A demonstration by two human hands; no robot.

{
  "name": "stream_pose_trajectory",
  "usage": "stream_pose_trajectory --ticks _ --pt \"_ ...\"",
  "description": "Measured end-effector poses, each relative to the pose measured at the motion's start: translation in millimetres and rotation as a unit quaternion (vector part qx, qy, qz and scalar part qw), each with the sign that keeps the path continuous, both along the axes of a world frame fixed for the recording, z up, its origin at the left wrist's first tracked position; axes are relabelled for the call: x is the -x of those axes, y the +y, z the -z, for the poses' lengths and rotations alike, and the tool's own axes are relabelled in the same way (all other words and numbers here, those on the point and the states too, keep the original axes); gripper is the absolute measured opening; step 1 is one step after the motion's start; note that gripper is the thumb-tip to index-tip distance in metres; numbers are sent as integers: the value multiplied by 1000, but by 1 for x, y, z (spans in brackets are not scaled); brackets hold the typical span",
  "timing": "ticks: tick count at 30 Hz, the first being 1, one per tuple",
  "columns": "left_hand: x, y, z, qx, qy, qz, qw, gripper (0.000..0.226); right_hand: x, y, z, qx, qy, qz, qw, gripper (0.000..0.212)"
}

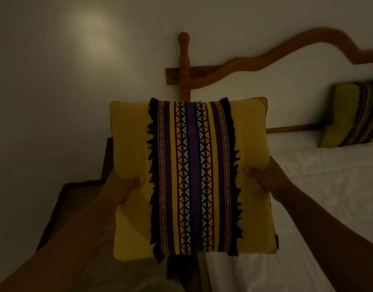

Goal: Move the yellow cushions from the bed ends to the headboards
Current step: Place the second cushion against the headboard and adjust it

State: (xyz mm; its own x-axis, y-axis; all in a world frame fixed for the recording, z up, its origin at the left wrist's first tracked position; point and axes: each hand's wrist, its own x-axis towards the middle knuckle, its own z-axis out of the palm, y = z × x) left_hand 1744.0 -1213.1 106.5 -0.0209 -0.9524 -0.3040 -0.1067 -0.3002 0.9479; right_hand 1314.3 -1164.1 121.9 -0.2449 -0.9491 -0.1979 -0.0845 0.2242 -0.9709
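A yellow cushion (131,140) with a purple patterned, black-fringed centre band fills the middle of the head view, held up in the air before the wooden headboard (244,60). My left hand (123,187) grips its left edge, thumb on the front. My right hand (263,175) grips its right edge the same way. Most fingers of both hands are hidden behind the cushion. A second yellow cushion (350,114) leans against the headboard at the far right, on the white bed (328,197).
A dark wooden bedside table (76,199) stands below left, between the wall and the bed. The headboard post (184,60) rises just behind the held cushion. A plain wall fills the upper left. The room is dim.
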Motion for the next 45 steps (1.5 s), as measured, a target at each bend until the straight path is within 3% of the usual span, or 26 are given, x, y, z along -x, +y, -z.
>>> stream_pose_trajectory --ticks 4,9,20,23,28,32,35,39,45 --pt "30 -66 22 -14 8 18 1000 84 25 -59 17 -23 19 18 999 60" --pt "73 -169 54 -41 10 46 998 85 59 -145 39 -55 29 56 996 46" --pt "162 -317 95 -127 25 49 990 102 140 -292 71 -122 32 73 989 60" --pt "182 -335 108 -137 14 36 990 98 159 -310 85 -136 26 78 987 56" --pt "216 -355 119 -133 5 30 991 70 183 -331 105 -149 42 95 983 38" --pt "245 -356 129 -141 27 15 989 76 208 -344 119 -167 45 105 979 49" --pt "266 -349 138 -132 48 -2 990 78 233 -353 127 -180 48 96 978 49" --pt "298 -346 151 -133 47 -22 990 98 266 -358 136 -189 46 107 975 41" --pt "352 -363 166 -122 24 -12 992 62 308 -374 150 -207 35 126 969 42"
